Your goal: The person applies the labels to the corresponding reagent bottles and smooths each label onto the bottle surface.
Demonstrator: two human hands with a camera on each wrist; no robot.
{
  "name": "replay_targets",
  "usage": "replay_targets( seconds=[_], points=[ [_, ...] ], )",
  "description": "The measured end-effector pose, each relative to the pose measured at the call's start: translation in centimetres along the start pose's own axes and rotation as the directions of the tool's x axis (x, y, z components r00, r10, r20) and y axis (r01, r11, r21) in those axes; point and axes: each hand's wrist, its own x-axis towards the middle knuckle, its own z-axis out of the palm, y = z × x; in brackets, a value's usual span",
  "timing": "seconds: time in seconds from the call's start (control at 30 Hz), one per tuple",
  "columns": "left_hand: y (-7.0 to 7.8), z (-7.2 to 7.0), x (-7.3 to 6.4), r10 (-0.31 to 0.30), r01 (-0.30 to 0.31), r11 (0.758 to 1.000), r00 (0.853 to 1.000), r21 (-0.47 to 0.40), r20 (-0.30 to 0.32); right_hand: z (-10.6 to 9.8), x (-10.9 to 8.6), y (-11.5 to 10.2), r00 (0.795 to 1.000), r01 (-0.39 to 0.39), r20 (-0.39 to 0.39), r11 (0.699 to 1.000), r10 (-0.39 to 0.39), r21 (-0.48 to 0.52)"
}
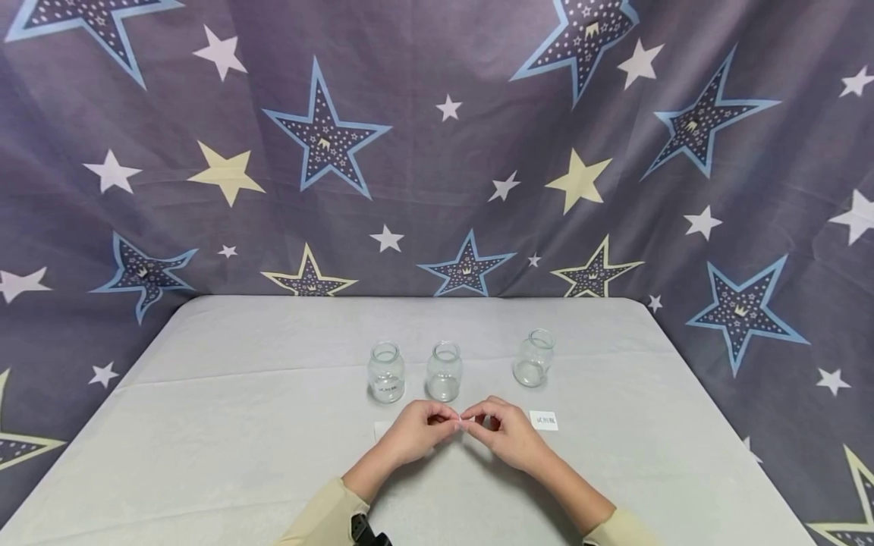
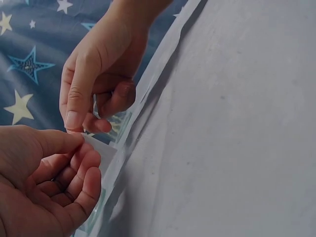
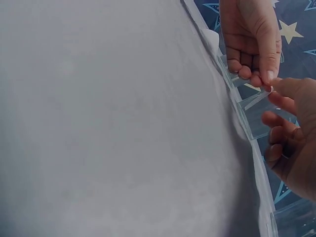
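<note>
Left hand [image 1: 418,434] and right hand [image 1: 510,436] are meeting at their fingertips, thumb and forefinger of each pinching at one corner of a small white slip [image 2: 102,147] — it is sitting right between them. Beside the left hand, a pale card [image 1: 380,430] is lying partly hidden; just right of the right hand, a white label [image 1: 544,421] with printed characters is lying flat. Beyond the left hand, a marked jar [image 1: 386,371] is standing on the tabletop [image 1: 225,425]; a second jar [image 1: 444,371] is standing beyond the fingertips, a third jar [image 1: 532,360] beyond the right hand. Farthest from the hands, a star-patterned curtain [image 1: 410,61] is hanging.
</note>
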Motion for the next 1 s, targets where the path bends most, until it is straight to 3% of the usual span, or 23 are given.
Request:
replay_targets(
  seconds=[0.1,0.43,0.8,1.0],
  points=[
    [0.01,0.02,-0.01,0.002,-0.002,1.000,1.000,0.003,-0.005,-0.11,-0.04,-0.81,1.000,-0.011,-0.009,1.000,0.011,0.010],
    [0.03,-0.10,0.08,-0.015,0.015,1.000,1.000,-0.024,-0.011,0.04,0.18,-0.21,0.998,0.004,-0.062,0.999,-0.002,0.031],
    [-0.08,-0.22,0.01,-0.003,0.003,1.000,0.999,0.013,-0.034,0.01,0.35,-0.25,0.993,-0.009,-0.116,1.000,0.010,0.010],
    [-0.06,-0.26,-0.04,-0.012,0.012,1.000,0.999,-0.021,-0.032,-0.17,0.48,-0.23,0.990,-0.022,-0.140,1.000,0.025,0.023]
  ],
)
